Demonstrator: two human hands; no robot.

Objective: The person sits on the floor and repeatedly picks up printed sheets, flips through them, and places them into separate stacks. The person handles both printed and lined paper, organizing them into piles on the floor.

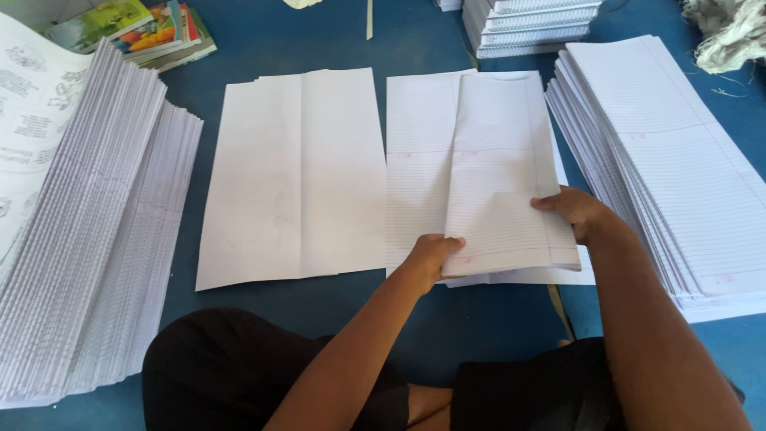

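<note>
Head view: at centre right of the frame, the left hand (431,254) pinches the lower left corner of a folded ruled sheet (499,172), thumb on top. The right hand (576,211) grips its right edge, fingers closed on the paper. A plain white sheet (295,175) lies beside it on the blue floor (447,319); a fanned ruled stack (670,160) fills the right

Matt ruled paper sheets (495,160), smooth blue floor (263,40), frayed fibrous twine (730,32)

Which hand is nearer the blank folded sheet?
Left. The left hand grips the lined sheets just beside the blank sheet; the right hand is at their far edge.
</note>
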